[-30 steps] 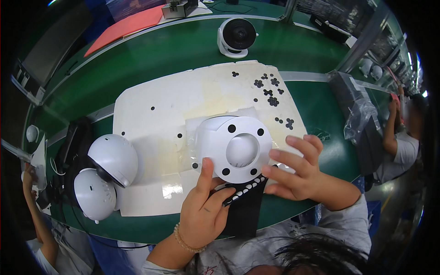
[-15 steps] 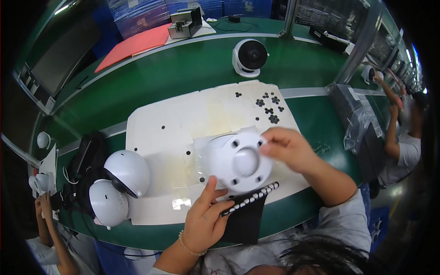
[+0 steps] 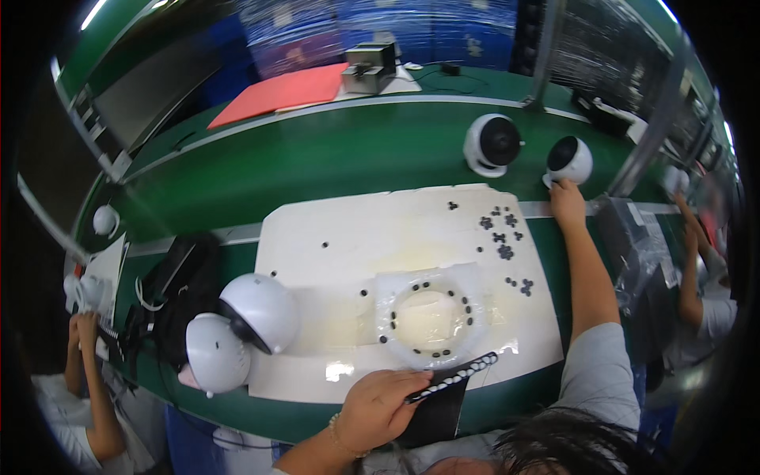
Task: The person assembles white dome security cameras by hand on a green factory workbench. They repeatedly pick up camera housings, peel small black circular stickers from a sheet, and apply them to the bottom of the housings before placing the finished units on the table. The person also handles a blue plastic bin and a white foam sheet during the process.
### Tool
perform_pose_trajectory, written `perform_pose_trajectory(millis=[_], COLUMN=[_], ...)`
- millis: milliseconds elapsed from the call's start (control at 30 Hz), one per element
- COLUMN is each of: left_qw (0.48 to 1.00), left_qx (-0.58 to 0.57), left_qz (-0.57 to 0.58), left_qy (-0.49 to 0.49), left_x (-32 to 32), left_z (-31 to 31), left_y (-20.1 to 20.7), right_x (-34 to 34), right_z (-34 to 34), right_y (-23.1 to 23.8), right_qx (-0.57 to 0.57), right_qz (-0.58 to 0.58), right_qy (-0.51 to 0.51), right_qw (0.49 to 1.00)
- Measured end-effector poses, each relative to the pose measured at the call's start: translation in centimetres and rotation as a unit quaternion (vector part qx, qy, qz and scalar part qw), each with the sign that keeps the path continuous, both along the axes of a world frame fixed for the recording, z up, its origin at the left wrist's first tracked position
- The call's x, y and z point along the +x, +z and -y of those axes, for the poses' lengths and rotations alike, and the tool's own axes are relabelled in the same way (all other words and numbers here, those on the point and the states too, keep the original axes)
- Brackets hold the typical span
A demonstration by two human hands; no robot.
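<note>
My right hand (image 3: pixel 567 199) is stretched far out to the right, its fingers closed at the base of a white round camera (image 3: pixel 582 164) with a black front. Beside that camera, a second white camera (image 3: pixel 477 148) stands on the green bench. Near the front edge, my left hand (image 3: pixel 380 408) holds a black strip (image 3: pixel 451 381) with a row of white rounded pieces. Just beyond the strip lies a film-wrapped ring pad (image 3: pixel 385 307) with several black dots around it. Part of the left hand's fingers is hidden behind the strip.
A pale board (image 3: pixel 317 301) carries small black pieces (image 3: pixel 505 252) at its far right. Two white camera bodies (image 3: pixel 265 305) sit at left beside a black bag (image 3: pixel 190 265). A dark box with plastic wrap (image 3: pixel 641 245) stands right. Other people work at both sides.
The white camera, earlier bottom up above the ring pad, now stands at the far right with my right hand at its base. My left hand keeps the strip. The view has shifted.
</note>
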State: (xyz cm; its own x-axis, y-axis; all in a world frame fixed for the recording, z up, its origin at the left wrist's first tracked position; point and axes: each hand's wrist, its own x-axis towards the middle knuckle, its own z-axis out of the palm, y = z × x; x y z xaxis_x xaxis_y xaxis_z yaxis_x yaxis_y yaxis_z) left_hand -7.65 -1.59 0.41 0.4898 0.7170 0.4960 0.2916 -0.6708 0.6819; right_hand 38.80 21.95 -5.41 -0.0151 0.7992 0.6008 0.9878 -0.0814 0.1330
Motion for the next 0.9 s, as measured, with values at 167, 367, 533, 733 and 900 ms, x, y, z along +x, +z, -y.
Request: perform_pose_trajectory(millis=[167, 367, 533, 733, 900], left_qw=[0.996, 0.984, 0.979, 0.993, 0.995], left_qx=[0.020, 0.086, 0.088, 0.073, 0.064], left_qz=[0.006, -0.001, 0.016, 0.001, -0.003], left_qy=[-0.092, -0.155, -0.183, -0.096, -0.075], left_x=[-0.4, -1.0, -1.1, -0.2, -0.5], left_z=[-0.1, 1.3, 1.3, 1.6, 1.8], left_y=[0.0, -0.4, -0.8, -0.7, -0.3], right_x=[-6.4, -32.1, -41.0, -40.4, -34.8], right_z=[1.6, 9.0, 11.9, 10.9, 13.0], right_y=[3.9, 7.4, 2.7, 4.5, 8.9], right_qx=[-0.138, -0.320, -0.206, -0.174, -0.222], right_qz=[0.044, -0.102, 0.023, -0.026, -0.290], right_qy=[-0.090, 0.676, 0.687, 0.662, 0.509], right_qw=[0.985, 0.656, 0.697, 0.728, 0.780])
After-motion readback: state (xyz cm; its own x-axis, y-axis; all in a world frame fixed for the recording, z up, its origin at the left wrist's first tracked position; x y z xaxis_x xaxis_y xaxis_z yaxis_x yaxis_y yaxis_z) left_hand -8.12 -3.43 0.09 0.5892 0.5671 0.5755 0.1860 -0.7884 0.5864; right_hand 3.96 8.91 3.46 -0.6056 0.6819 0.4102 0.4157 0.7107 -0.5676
